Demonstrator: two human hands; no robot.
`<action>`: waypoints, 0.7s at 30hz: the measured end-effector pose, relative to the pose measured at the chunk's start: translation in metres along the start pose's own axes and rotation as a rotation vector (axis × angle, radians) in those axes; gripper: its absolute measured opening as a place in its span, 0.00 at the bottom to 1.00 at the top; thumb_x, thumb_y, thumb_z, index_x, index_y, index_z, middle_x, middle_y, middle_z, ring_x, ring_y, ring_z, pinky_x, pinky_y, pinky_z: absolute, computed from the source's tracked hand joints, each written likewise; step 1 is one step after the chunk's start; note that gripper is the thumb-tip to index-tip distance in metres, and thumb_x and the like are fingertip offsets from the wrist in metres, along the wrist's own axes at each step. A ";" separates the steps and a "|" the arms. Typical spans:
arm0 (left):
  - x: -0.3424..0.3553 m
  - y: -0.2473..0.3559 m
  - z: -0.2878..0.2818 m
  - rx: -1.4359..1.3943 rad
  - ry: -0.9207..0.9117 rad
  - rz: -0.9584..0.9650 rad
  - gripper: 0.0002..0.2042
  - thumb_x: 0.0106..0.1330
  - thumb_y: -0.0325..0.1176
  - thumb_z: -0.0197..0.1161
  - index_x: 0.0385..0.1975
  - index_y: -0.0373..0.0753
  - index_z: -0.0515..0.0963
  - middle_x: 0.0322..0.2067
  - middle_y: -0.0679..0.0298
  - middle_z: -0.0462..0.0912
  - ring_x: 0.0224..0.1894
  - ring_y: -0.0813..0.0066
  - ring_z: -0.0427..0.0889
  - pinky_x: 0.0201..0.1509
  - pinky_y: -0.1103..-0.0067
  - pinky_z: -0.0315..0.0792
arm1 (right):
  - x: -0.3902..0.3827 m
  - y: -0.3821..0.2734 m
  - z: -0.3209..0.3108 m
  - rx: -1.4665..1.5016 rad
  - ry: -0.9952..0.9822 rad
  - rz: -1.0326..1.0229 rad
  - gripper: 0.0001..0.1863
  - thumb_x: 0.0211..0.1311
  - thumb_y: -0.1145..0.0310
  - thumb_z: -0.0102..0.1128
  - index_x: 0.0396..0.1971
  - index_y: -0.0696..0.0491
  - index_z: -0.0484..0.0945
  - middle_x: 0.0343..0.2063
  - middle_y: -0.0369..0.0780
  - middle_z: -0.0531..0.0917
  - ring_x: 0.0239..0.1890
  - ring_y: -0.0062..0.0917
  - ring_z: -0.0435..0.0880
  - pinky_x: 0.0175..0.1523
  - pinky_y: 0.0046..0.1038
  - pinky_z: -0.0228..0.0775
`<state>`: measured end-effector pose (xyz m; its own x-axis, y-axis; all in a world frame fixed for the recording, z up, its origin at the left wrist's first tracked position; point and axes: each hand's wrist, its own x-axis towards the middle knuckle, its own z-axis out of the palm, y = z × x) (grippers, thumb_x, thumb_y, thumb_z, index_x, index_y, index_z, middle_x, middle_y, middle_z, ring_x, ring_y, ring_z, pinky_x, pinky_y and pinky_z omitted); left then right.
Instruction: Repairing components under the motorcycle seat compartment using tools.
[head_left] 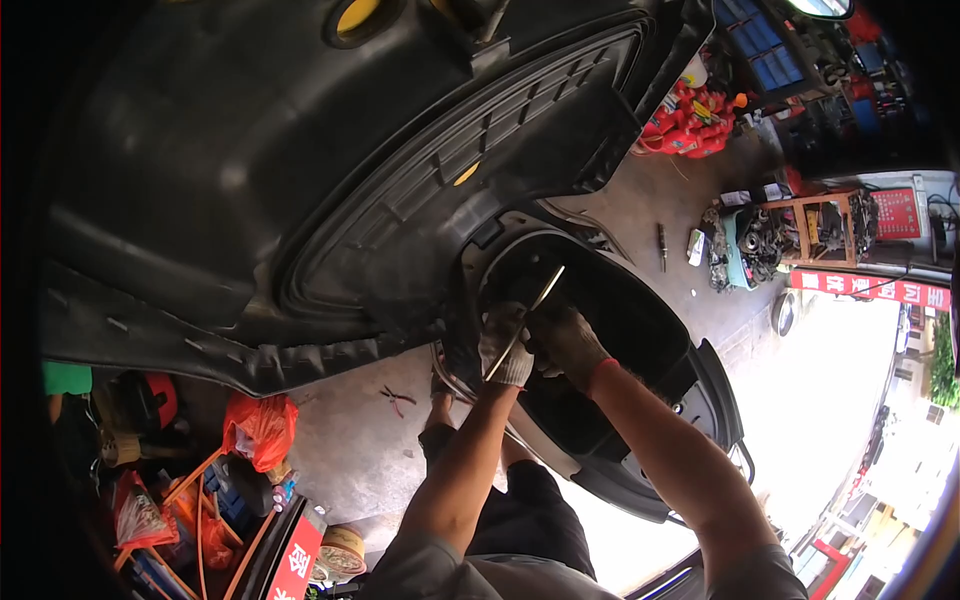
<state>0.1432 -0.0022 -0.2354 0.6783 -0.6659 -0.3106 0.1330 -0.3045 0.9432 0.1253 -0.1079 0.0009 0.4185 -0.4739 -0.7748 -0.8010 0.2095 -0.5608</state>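
Note:
Both hands wear pale work gloves and meet above the open black storage bin [640, 345] of a scooter. My left hand [504, 345] is closed, with a thin metal rod [549, 285] slanting across it from the wrist up to the right. Close beside it, touching or nearly so, my right hand [568, 345] has its fingers curled inward. Whatever lies between its fingers is dark and hidden. A large moulded black plastic shell [200, 180] with a ribbed panel [510, 110] fills the upper left, its lower edge near my hands.
Red-handled pliers [398, 400] and a slim dark tool [661, 245] lie on the concrete floor. Red bags [260, 430] and a cluttered rack stand at lower left. Red bottles [690, 120], a wooden-framed shelf [815, 225] and loose parts are on the right.

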 end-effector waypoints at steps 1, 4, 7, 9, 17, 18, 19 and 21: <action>-0.003 0.013 0.011 -0.018 -0.019 -0.001 0.10 0.61 0.35 0.60 0.40 0.41 0.75 0.34 0.61 0.79 0.37 0.65 0.81 0.38 0.74 0.75 | -0.001 0.001 -0.005 0.049 0.028 0.100 0.10 0.56 0.70 0.57 0.36 0.57 0.78 0.32 0.43 0.82 0.32 0.31 0.85 0.34 0.34 0.79; -0.012 0.075 0.022 0.518 -0.070 0.419 0.10 0.62 0.33 0.58 0.42 0.41 0.74 0.38 0.58 0.78 0.43 0.65 0.78 0.45 0.73 0.73 | 0.011 0.037 -0.007 -0.291 0.235 0.008 0.11 0.60 0.66 0.54 0.39 0.55 0.78 0.30 0.45 0.83 0.31 0.32 0.85 0.32 0.35 0.79; -0.016 0.057 0.025 0.692 -0.159 0.357 0.09 0.65 0.33 0.56 0.43 0.40 0.73 0.41 0.59 0.77 0.46 0.67 0.77 0.51 0.75 0.71 | 0.029 0.059 0.006 -0.878 0.339 -0.279 0.13 0.60 0.65 0.52 0.44 0.50 0.77 0.27 0.46 0.83 0.30 0.36 0.84 0.32 0.37 0.78; -0.009 -0.021 0.006 -0.332 -0.074 0.099 0.13 0.67 0.43 0.51 0.40 0.41 0.75 0.40 0.59 0.79 0.45 0.62 0.78 0.48 0.70 0.73 | 0.026 0.043 0.037 -1.141 0.301 -0.529 0.19 0.56 0.69 0.52 0.48 0.41 0.77 0.29 0.45 0.82 0.31 0.39 0.84 0.32 0.37 0.78; 0.000 -0.022 0.026 0.537 -0.079 0.388 0.10 0.67 0.38 0.53 0.42 0.40 0.72 0.39 0.62 0.77 0.43 0.73 0.76 0.51 0.75 0.70 | 0.020 0.011 0.020 -0.903 0.048 -0.298 0.16 0.61 0.67 0.49 0.49 0.47 0.76 0.30 0.50 0.83 0.35 0.35 0.85 0.36 0.32 0.78; 0.000 -0.022 0.028 0.482 -0.071 0.367 0.10 0.68 0.38 0.52 0.42 0.41 0.73 0.38 0.62 0.77 0.43 0.72 0.76 0.51 0.75 0.70 | 0.028 0.018 0.024 -0.703 0.132 -0.212 0.15 0.63 0.65 0.49 0.48 0.51 0.76 0.30 0.50 0.83 0.36 0.34 0.85 0.39 0.32 0.78; 0.001 -0.021 0.030 0.425 -0.064 0.348 0.10 0.68 0.38 0.52 0.42 0.41 0.73 0.38 0.62 0.78 0.43 0.72 0.77 0.50 0.75 0.71 | 0.035 0.025 0.027 -0.503 0.217 -0.126 0.16 0.65 0.63 0.49 0.47 0.54 0.76 0.31 0.51 0.83 0.37 0.34 0.85 0.42 0.31 0.77; 0.001 -0.018 0.034 0.314 -0.049 0.304 0.10 0.68 0.39 0.51 0.42 0.41 0.74 0.38 0.62 0.78 0.43 0.71 0.77 0.49 0.75 0.71 | 0.045 0.048 0.028 -0.413 0.185 -0.311 0.16 0.62 0.61 0.53 0.44 0.56 0.76 0.32 0.52 0.84 0.35 0.38 0.85 0.41 0.32 0.78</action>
<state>0.1170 -0.0203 -0.2566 0.6165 -0.7864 -0.0372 -0.2984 -0.2771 0.9133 0.1179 -0.0957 -0.0690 0.6098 -0.6099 -0.5061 -0.7686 -0.2995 -0.5652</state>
